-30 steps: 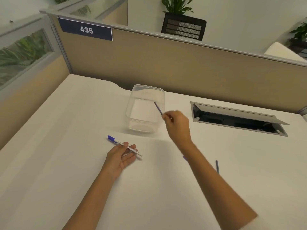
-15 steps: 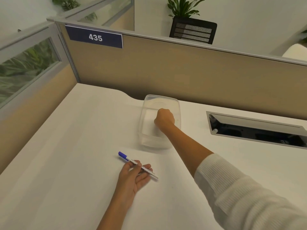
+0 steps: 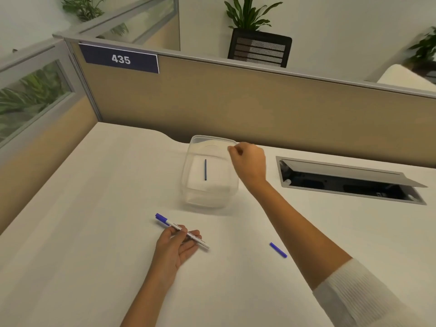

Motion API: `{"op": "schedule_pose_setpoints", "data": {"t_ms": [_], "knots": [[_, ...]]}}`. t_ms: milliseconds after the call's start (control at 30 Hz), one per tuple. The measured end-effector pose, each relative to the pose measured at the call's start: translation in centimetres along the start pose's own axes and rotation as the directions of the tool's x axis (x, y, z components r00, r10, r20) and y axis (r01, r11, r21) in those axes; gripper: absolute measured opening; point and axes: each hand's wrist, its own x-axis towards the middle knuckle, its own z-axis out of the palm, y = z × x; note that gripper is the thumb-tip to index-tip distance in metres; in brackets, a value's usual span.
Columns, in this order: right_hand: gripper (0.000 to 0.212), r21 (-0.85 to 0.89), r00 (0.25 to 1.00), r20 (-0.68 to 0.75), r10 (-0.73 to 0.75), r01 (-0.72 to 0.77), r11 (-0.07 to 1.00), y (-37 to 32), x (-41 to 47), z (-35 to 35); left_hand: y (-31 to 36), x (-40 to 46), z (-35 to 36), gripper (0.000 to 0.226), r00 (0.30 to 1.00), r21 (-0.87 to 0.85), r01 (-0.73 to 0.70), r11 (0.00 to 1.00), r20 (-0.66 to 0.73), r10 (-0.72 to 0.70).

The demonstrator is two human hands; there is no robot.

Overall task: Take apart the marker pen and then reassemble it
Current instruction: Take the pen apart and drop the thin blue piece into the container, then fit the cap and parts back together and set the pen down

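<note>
White marker barrel (image 3: pixel 182 233) with a blue end piece (image 3: pixel 161 218) at its far-left tip, fine print along the side, open at the near-right end. Lying slantwise across the fingers (image 3: pixel 191 236) of the left hand (image 3: pixel 175 247), pinned there by the thumb from above; palm turned up, resting on the white desk (image 3: pixel 94 220) somewhat left of the middle, nearer the front edge than the back.

Thin dark blue ink rod (image 3: pixel 205 169) lying flat on the floor of the clear plastic container (image 3: pixel 188 161), pointing away toward the back partition (image 3: pixel 236 109), roughly central in the tub. Container standing toward the back edge of the desk, beside the cable hatch (image 3: pixel 349 178) to its right.

Right hand (image 3: pixel 250 161) loosely curled above the container's right rim, thumb and forefinger tips drawn together with nothing seen between them, clear of the rod below and to its left. White ribbed sleeve (image 3: pixel 358 296) pushed up the forearm.

Small blue cap (image 3: pixel 278 249) lying alone on the desk, right of the left hand and well apart from it, just left of the right forearm, nearer the front edge.

Nameplate reading 435 (image 3: pixel 120 59) on the partition's upper left corner.
</note>
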Motion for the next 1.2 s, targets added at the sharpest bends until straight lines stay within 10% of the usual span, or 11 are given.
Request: {"op": "schedule_pose_setpoints", "data": {"t_ms": [400, 867, 1200], "knots": [[0.031, 0.057, 0.854, -0.201, 0.480, -0.479, 0.876, 18.9, -15.5, -9.4, -0.5, -1.0, 1.6, 0.005, 0.995, 0.181, -0.062, 0.982, -0.069, 0.075], [0.020, -0.120, 0.864, 0.019, 0.502, -0.497, 0.859, 21.2, -21.1, -12.3, -2.4, -4.4, 1.9, 0.005, 0.979, 0.135, -0.117, 0.984, -0.147, 0.137], [0.017, 0.401, 0.823, 0.074, 0.562, -0.541, 0.739, 17.0, -23.3, -15.3, -4.4, -9.3, 6.2, 0.006, 0.996, -0.014, -0.092, 0.996, -0.012, 0.092]]}}
